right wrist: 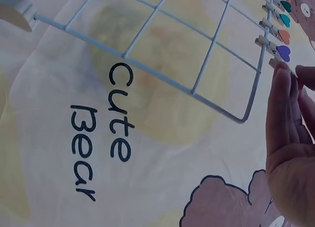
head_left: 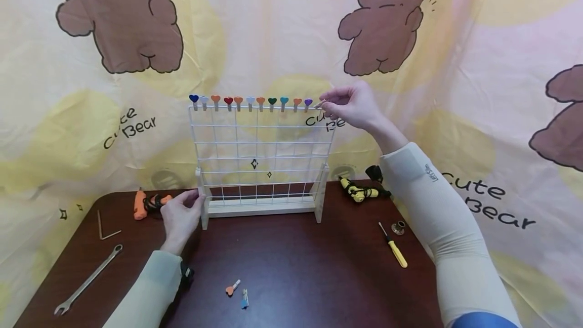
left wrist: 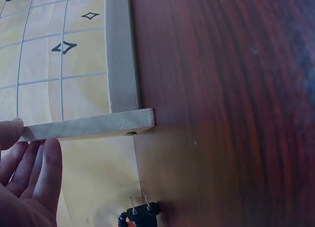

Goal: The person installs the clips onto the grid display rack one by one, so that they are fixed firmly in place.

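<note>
A white wire grid (head_left: 264, 142) stands upright in a pale wooden stand (head_left: 261, 210). Along its top wire sits a row of several small clothespins with coloured hearts, ending on the right with a purple-heart clothespin (head_left: 308, 103). Just beyond that one, my right hand (head_left: 351, 106) pinches another small wooden clothespin (right wrist: 273, 63) at the top wire; its front end is hidden by my fingers. Low on the left, my left hand (head_left: 182, 215) grips the stand's wooden side post (left wrist: 88, 126), thumb on one face and fingers on the other.
An orange-heart clothespin (head_left: 230, 290) and a blue one (head_left: 245, 299) lie on the dark table (head_left: 291, 257). A wrench (head_left: 88, 280), hex key (head_left: 101, 227) and orange tool (head_left: 140, 205) lie left. A yellow screwdriver (head_left: 395, 249), brass fitting (head_left: 398, 227) and yellow tool (head_left: 360, 192) lie right.
</note>
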Action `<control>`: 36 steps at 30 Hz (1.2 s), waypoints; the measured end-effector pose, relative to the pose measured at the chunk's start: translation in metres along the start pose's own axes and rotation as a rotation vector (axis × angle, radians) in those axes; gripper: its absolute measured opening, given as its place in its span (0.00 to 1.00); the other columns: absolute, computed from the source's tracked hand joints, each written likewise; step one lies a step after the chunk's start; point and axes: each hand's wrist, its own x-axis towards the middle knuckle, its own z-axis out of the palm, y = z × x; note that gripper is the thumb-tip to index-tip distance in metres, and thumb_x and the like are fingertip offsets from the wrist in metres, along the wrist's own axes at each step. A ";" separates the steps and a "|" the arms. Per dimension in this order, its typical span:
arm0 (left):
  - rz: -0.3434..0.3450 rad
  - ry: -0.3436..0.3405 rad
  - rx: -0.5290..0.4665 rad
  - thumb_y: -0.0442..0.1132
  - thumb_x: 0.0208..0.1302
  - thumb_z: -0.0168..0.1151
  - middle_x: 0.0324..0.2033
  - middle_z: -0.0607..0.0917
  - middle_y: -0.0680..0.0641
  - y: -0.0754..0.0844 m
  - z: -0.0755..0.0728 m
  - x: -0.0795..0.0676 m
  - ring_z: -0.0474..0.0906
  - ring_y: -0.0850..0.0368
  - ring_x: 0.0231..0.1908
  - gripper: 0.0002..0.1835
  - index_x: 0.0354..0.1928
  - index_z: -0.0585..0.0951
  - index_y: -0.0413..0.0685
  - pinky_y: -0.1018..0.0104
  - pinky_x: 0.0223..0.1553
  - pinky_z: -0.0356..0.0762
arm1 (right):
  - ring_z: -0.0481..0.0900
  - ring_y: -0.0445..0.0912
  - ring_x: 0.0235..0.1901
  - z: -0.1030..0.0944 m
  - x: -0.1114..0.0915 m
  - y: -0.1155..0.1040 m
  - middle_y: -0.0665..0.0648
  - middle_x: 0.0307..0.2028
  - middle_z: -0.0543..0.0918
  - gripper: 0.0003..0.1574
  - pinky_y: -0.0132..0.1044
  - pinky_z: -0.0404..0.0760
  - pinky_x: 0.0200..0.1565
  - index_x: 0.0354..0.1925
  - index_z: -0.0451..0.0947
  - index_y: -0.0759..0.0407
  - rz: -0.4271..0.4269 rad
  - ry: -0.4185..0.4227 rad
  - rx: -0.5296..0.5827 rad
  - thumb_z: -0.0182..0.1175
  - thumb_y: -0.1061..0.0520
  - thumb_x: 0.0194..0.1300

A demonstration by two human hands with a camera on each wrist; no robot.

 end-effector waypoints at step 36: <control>0.010 0.007 0.015 0.44 0.69 0.74 0.42 0.93 0.42 0.001 0.000 0.001 0.89 0.45 0.39 0.14 0.51 0.91 0.44 0.51 0.42 0.79 | 0.81 0.42 0.18 -0.001 0.019 -0.008 0.53 0.23 0.88 0.05 0.25 0.72 0.24 0.35 0.94 0.57 -0.329 -0.057 -0.524 0.74 0.57 0.68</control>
